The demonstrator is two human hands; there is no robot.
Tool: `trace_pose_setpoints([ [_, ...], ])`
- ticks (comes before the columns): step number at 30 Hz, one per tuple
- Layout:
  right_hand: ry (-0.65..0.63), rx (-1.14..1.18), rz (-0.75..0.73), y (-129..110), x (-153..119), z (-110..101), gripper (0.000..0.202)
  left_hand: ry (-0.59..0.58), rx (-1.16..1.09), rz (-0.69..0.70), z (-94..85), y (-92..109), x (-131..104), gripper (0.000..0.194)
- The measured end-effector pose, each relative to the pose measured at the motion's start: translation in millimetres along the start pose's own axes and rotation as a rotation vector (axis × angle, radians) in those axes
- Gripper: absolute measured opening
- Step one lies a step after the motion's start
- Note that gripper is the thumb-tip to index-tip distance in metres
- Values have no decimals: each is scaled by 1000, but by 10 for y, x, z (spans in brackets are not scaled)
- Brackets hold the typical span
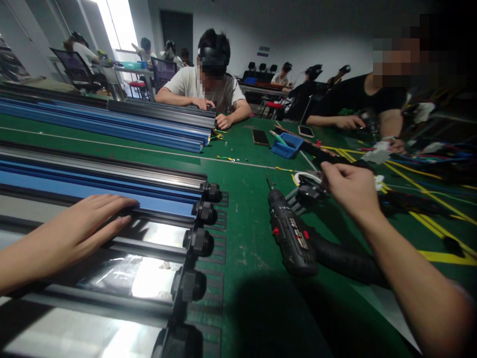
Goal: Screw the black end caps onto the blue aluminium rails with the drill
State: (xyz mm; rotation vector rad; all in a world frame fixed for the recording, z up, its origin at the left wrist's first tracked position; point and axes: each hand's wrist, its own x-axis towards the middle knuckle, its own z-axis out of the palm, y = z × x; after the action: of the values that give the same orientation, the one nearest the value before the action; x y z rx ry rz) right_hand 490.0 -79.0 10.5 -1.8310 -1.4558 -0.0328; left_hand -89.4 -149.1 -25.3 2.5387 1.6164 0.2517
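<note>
From my remote view, my left hand (95, 223) lies flat, fingers outstretched, on long, glossy metal bars (160, 233) with chunky black end nuts (203, 242). My right hand (352, 191) curls beside a dark part (309, 192); I cannot tell if it grips anything. A black drill (294, 233) lies between, with a blue box (287, 146) beyond.

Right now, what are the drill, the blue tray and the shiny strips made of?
Drill: probably hard plastic, dull black with rounded edges. Blue tray: likely plastic, matte and evenly coloured. Shiny strips: maybe polished metal, because they throw back bright light, though glossy film could too.
</note>
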Motion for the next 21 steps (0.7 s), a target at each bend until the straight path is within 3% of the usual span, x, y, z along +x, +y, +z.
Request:
trace_pose_setpoints([
  [4,-171,-105,21,-8,-56,-15,45,-3,13,6,19,-43,-11,51],
  [14,-291,-153,-29,-74,-112,83,50,29,27,50,10,-35,3,49],
  [18,-259,-158,-49,-21,-101,78,50,22,35,41,3,-27,0,51],
  [21,-176,-151,-152,-107,-157,38,41,23,29,31,-37,37,17,54],
])
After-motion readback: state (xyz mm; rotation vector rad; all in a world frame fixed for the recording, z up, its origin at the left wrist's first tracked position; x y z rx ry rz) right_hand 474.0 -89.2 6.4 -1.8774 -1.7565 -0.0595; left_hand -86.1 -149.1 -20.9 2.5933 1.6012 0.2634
